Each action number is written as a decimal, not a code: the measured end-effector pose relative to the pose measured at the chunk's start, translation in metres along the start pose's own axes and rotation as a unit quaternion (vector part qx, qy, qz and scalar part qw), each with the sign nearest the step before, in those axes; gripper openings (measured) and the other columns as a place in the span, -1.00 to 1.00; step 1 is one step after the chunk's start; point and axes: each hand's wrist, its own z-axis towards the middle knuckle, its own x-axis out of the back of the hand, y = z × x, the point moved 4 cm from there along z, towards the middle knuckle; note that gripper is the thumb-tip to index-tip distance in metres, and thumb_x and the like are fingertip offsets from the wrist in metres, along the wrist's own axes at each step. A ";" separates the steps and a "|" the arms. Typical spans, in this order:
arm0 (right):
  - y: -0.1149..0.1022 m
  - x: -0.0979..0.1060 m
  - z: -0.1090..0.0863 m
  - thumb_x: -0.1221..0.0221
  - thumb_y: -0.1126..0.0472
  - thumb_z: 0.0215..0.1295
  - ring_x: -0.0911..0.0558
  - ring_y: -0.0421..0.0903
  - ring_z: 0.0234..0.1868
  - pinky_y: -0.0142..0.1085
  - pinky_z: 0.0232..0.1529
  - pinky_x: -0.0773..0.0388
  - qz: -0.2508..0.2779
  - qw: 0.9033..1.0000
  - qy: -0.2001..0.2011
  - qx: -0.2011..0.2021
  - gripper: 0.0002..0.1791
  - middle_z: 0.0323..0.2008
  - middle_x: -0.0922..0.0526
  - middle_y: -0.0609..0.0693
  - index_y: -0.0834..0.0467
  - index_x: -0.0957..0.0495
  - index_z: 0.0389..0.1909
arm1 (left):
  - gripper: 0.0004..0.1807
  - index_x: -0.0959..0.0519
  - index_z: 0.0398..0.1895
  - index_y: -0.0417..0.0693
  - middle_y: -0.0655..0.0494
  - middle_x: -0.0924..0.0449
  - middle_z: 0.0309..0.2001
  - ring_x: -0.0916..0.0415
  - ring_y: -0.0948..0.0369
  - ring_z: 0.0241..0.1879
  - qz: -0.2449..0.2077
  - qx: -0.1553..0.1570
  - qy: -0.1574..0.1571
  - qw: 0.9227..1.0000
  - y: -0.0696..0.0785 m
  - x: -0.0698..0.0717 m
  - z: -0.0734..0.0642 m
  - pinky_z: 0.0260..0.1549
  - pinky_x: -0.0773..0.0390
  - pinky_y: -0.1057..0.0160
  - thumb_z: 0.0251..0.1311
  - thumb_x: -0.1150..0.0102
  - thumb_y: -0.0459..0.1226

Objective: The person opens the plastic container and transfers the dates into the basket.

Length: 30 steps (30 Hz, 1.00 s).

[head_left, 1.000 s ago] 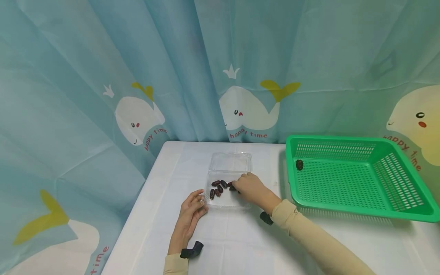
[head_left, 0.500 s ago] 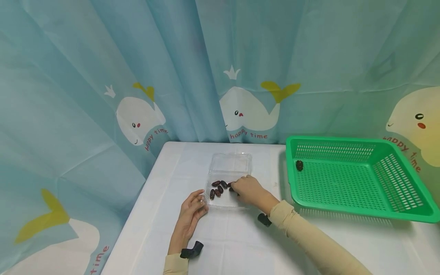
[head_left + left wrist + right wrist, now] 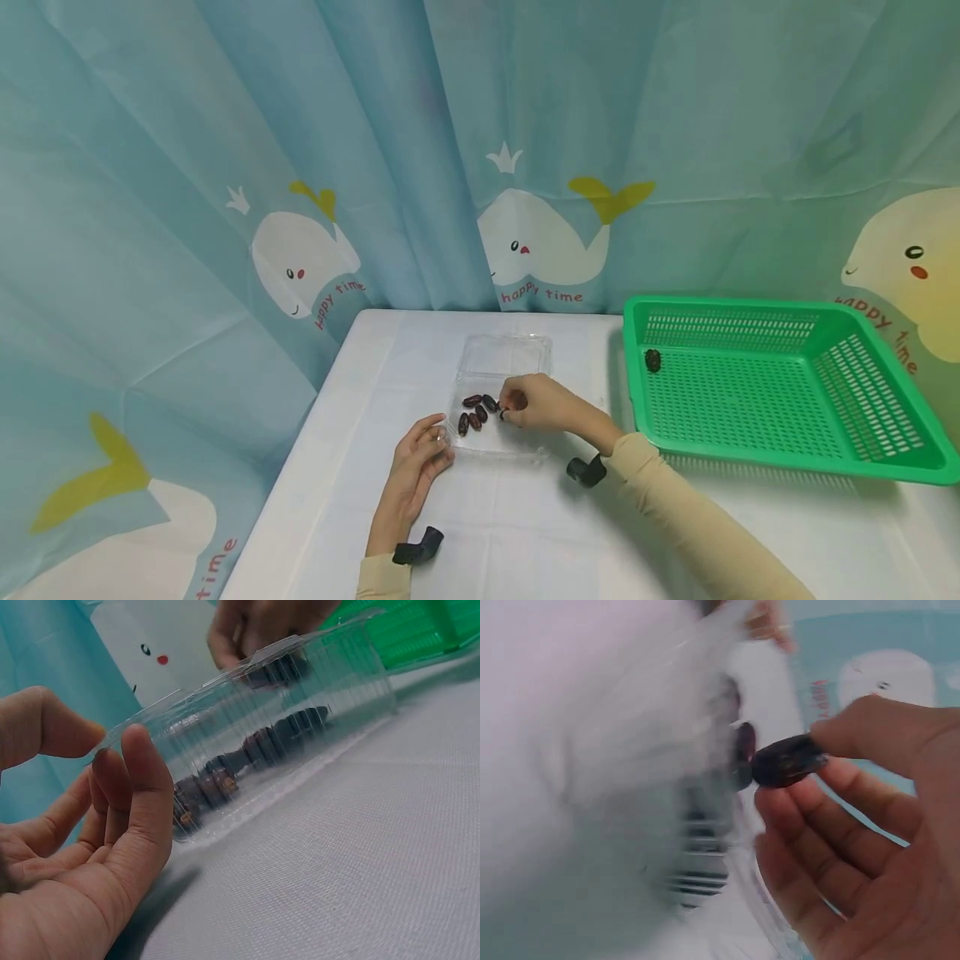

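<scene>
A clear plastic clamshell box (image 3: 502, 445) lies on the white table, its lid (image 3: 502, 357) folded back toward the curtain. My left hand (image 3: 418, 458) pinches the box's left corner between thumb and fingers; the left wrist view shows the thumb (image 3: 71, 735) on the rim. Inside the box, several dark brown dates (image 3: 481, 413) lie clustered on the left side. Over the box's right half, my right hand (image 3: 547, 404) pinches one date (image 3: 787, 761) by its end, with thumb and fingertips. Part of the box's right side is hidden behind that hand.
A green perforated basket (image 3: 750, 457) stands to the right, with one dark date (image 3: 653, 360) in its left back corner. A blue curtain (image 3: 420, 208) with whale prints hangs right behind the table. Black wrist mounts (image 3: 420, 547) stick out from both wrists.
My right hand has turned and lifted slightly, and a date now shows in its pinch. The box's front right edge has come into view. My left hand stays in place.
</scene>
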 end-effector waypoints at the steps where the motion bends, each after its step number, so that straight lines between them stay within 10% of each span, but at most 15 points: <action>1: 0.001 0.002 0.000 -0.33 0.29 0.28 -0.58 -0.24 -0.32 -0.40 -0.26 -0.55 0.045 0.999 0.003 -0.002 -0.93 -0.36 -0.68 -0.06 0.16 -0.66 -0.24 | -0.42 -0.30 0.46 -0.23 0.10 -0.47 -0.03 -0.52 0.27 -0.17 -0.002 0.001 0.001 1.000 0.000 0.000 0.000 -0.15 -0.65 0.36 0.37 -0.10 -0.46; 10: 0.009 0.015 -0.007 -0.17 0.28 0.41 -0.71 -0.02 -0.26 0.07 -0.03 -0.72 0.284 0.957 0.016 -0.058 -0.77 -0.17 -0.71 0.22 0.30 -0.63 -0.02 | -0.41 -0.30 0.45 -0.22 0.10 -0.47 -0.03 -0.50 0.25 -0.16 -0.015 0.009 0.007 1.000 -0.001 0.000 0.001 -0.17 -0.64 0.35 0.36 -0.11 -0.47; 18: 0.012 0.029 -0.013 -0.10 0.34 0.45 -0.66 -0.10 -0.14 -0.09 0.04 -0.75 0.410 0.907 0.049 -0.084 -0.68 -0.03 -0.63 0.08 0.40 -0.55 0.13 | -0.40 -0.29 0.46 -0.24 0.08 -0.45 0.00 -0.47 0.24 -0.10 -0.016 0.010 0.002 1.000 -0.001 -0.001 0.001 -0.15 -0.63 0.36 0.36 -0.13 -0.46; 30: 0.019 0.057 -0.027 -0.12 0.32 0.50 -0.71 -0.10 -0.10 -0.10 0.09 -0.74 0.434 0.895 0.069 -0.074 -0.66 -0.05 -0.64 0.03 0.41 -0.51 0.19 | -0.41 -0.30 0.46 -0.23 0.07 -0.45 0.02 -0.49 0.26 -0.09 -0.007 0.008 0.005 1.000 -0.002 0.001 0.001 -0.13 -0.64 0.37 0.36 -0.12 -0.46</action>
